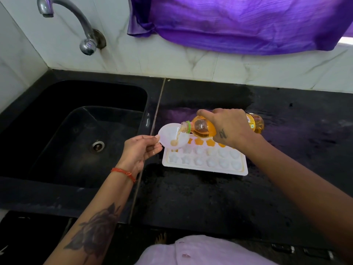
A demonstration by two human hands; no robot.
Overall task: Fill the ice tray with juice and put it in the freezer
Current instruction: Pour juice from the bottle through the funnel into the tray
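Note:
A white ice tray (205,167) with shaped cells lies on the black counter. Its far row holds orange juice; the nearer rows look pale. My right hand (229,126) grips a clear bottle of orange juice (202,128), tipped on its side with the open neck pointing left. Juice runs from the neck into a small white bowl (170,135), where a little has pooled at the bottom. My left hand (142,149) holds that bowl by its near rim, tilted, just above the tray's far left corner.
A black sink (80,131) with a metal drain lies left of the tray. A chrome tap (84,31) is mounted on the marble wall behind it. A purple cloth (238,22) hangs above the counter (210,203). The counter's front edge runs below the tray.

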